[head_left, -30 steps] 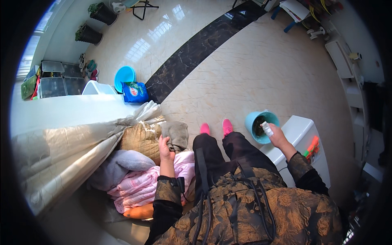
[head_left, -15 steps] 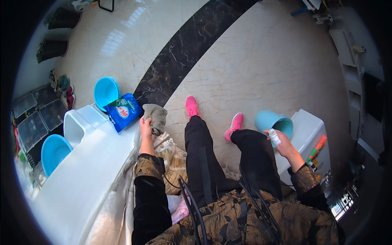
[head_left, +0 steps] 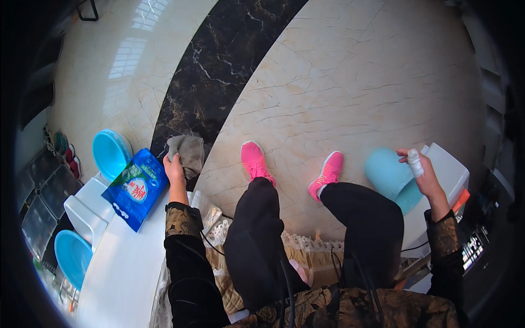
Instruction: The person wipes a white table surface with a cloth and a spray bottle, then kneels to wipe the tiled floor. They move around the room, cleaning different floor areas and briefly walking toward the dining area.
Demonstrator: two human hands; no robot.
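Gripping grey-brown cloth (head_left: pixel 190 154) in L hand (head_left: pixel 175 171), w/ closed fingers at near-L edge; bunched, w/o clear long axis, held just fwd & R of them. Also near blue packet (head_left: pixel 138 188) on white desk (head_left: pixel 128 262). Well apart from R hand (head_left: pixel 427 176) (white-wrapped digit (head_left: pixel 415 163)), part-curled beside pale-blue bucket (head_left: pixel 387 170), can't tell if holding anything.

The left hand (head_left: pixel 175 170) holds a gray cloth (head_left: pixel 187 154) near a blue bag (head_left: pixel 138 188), and the right hand (head_left: pixel 427 177) is by a bucket (head_left: pixel 387 174).
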